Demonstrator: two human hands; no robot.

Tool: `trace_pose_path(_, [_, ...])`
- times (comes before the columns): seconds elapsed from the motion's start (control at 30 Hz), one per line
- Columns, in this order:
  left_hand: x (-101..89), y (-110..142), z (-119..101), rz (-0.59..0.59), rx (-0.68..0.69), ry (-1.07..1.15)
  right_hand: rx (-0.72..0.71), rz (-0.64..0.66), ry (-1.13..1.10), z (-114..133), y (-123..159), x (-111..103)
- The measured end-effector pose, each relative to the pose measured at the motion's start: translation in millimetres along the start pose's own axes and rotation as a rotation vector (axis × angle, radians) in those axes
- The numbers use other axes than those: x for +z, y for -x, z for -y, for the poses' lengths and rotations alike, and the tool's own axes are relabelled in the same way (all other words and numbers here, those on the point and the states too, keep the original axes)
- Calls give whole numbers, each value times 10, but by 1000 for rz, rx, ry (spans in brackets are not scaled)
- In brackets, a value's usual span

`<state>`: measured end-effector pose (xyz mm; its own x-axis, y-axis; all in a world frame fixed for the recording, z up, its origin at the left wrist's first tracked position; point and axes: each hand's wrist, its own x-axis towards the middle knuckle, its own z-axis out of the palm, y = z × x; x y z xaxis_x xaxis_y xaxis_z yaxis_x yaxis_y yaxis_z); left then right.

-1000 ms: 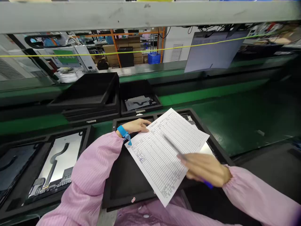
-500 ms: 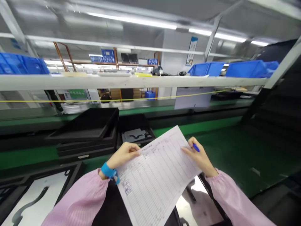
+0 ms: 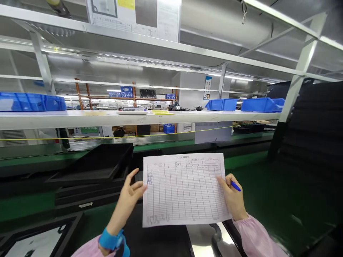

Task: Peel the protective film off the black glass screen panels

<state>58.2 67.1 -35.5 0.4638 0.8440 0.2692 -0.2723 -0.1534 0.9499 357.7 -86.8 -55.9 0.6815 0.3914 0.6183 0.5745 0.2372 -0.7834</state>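
Note:
A printed form sheet (image 3: 184, 192), ruled in rows and columns with some handwriting at its left, is held up in front of me, nearly level. My right hand (image 3: 234, 196) pinches its right edge, thumb on the front face. The same hand also keeps a blue pen (image 3: 235, 186) tucked in its fingers. At the left edge is my left hand (image 3: 128, 194), its fingers apart and one thumb tip touching the paper. A blue band (image 3: 109, 239) circles the left wrist. Behind the sheet, part of the bench is hidden.
Black trays (image 3: 93, 167) are stacked at the left rear. Another black tray (image 3: 72, 228) with a pale panel lies front left. A shiny panel (image 3: 199, 239) with a dark curved part sits below the sheet. Blue bins (image 3: 259, 104) stand on the shelf (image 3: 177, 117) across the bench.
The sheet has turned from a slant to nearly level, its printed heading now on top. My left hand has slid from its top edge to its left edge and spread its fingers. The view has tilted up.

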Motion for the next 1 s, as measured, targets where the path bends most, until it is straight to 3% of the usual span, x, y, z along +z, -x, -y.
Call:
trace_pose_path(0.13, [280, 46, 361, 55, -2, -149, 12, -68, 63, -81, 100, 45])
trace_pose_path(0.27, [354, 10, 632, 39, 43, -212, 21, -97, 144, -121, 224, 91])
trace_pose_path(0.47, [283, 35, 737, 36, -38, -214, 65, -73, 240, -261, 295, 100])
trace_pose_path(0.63, [132, -41, 989, -37, -262, -21, 155, -5, 294, -545, 171, 194])
trace_pose_path(0.73, [67, -79, 1133, -70, -328, 5, 206, 64, 340, -629, 159, 300])
trace_pose_path(0.9, [12, 14, 1047, -196, -372, -56, 261, 245, 432, -531, 289, 364])
trace_pose_path(1.0, [-62, 129, 860, -284, -382, -87, 256, 366, 494, -352, 145, 283])
